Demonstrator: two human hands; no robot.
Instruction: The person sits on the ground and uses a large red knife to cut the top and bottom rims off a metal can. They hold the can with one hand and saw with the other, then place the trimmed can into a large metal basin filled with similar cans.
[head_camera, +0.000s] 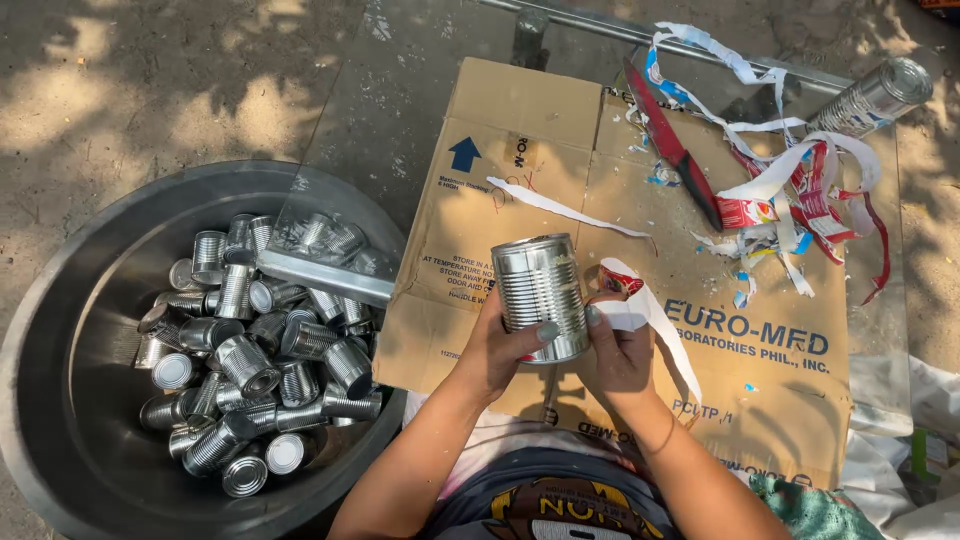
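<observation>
Ribbed tin can (540, 295), bare, looks light, stiff and slick, left hand (500, 350) clasping its side, right hand (620, 355) pinching the paper label strip (650, 315).

1. To your left sits a big grey basin (60, 330) heaped with bare cans (250, 340);
2. Ahead lies a red-handled knife (672, 145) on flattened cardboard (530, 110);
3. Torn labels (790, 190) are piled beside another can (872, 97).
</observation>
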